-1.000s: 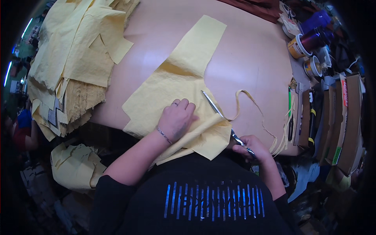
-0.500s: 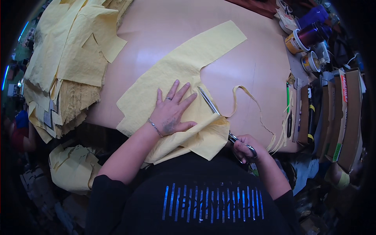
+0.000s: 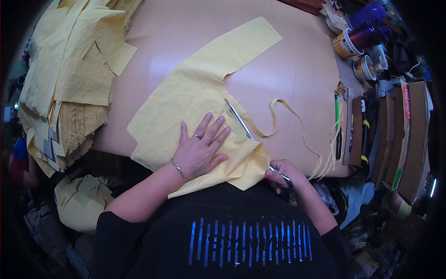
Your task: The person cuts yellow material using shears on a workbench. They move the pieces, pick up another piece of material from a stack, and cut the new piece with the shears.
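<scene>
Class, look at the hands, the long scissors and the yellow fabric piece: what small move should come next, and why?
Probably close the long metal scissors and slide them forward along the edge. The right hand grips the handles, the blades lie at the yellow fabric piece's edge, a thin trimmed strip curls away there, and the left hand presses the cloth flat.

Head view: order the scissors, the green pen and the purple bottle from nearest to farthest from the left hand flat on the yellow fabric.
From the left hand:
1. Scissors, just to its right, blades along the yellow fabric's cut edge.
2. Green pen, farther right, by the table's right edge.
3. Purple bottle, far upper right corner.
</scene>
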A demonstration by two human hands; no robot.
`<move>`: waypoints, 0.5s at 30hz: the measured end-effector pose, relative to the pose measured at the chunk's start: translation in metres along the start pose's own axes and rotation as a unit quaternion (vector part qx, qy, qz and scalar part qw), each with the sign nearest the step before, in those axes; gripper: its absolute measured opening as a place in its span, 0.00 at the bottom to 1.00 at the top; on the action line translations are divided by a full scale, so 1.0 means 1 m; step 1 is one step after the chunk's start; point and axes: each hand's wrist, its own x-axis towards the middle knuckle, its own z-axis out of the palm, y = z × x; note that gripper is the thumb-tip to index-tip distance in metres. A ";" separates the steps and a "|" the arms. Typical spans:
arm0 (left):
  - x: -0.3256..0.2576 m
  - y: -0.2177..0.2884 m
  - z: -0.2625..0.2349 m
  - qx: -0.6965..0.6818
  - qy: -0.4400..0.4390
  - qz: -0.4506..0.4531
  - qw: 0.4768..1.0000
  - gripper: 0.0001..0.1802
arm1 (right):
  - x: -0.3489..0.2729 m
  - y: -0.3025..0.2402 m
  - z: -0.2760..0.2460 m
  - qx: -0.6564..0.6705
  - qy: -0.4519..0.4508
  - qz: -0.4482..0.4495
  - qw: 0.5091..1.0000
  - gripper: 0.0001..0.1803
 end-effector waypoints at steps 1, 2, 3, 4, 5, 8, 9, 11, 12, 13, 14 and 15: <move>0.001 0.001 0.002 0.014 0.047 0.006 0.999 0.33 | -0.002 -0.004 -0.003 -0.007 -0.005 0.003 1.000 0.28; 0.003 0.001 0.004 0.014 0.046 0.005 0.999 0.33 | -0.002 -0.006 -0.006 -0.014 -0.010 0.006 1.000 0.27; 0.005 0.002 0.006 0.000 0.096 -0.002 0.995 0.27 | -0.001 -0.006 -0.010 -0.014 -0.012 0.007 1.000 0.27; 0.007 0.003 0.008 -0.015 0.146 -0.008 0.989 0.22 | -0.002 -0.006 -0.014 -0.003 -0.032 -0.004 0.999 0.27; 0.010 0.004 0.011 -0.015 0.146 -0.009 0.989 0.22 | -0.002 -0.007 -0.018 0.007 -0.052 -0.014 0.998 0.27; 0.018 0.005 0.017 -0.062 0.220 -0.034 0.973 0.11 | 0.000 -0.010 -0.028 -0.018 -0.068 0.003 0.998 0.27; 0.021 0.005 0.018 -0.074 0.238 -0.037 0.968 0.08 | 0.001 -0.013 -0.030 -0.019 -0.068 0.004 0.997 0.27; 0.024 0.006 0.019 -0.083 0.255 -0.043 0.962 0.05 | 0.003 -0.019 -0.033 -0.040 -0.084 0.004 0.996 0.28; 0.024 0.007 0.020 -0.088 0.254 -0.050 0.962 0.05 | 0.004 -0.022 -0.033 -0.041 -0.085 0.004 0.995 0.28; 0.025 0.007 0.020 -0.093 0.253 -0.057 0.961 0.05 | 0.005 -0.024 -0.034 -0.057 -0.083 0.001 0.995 0.29; 0.024 0.007 0.019 -0.093 0.253 -0.058 0.961 0.05 | 0.006 -0.025 -0.033 -0.072 -0.081 -0.001 0.994 0.30; 0.024 0.008 0.017 -0.112 0.249 -0.074 0.959 0.06 | 0.007 -0.025 -0.033 -0.072 -0.081 -0.001 0.994 0.30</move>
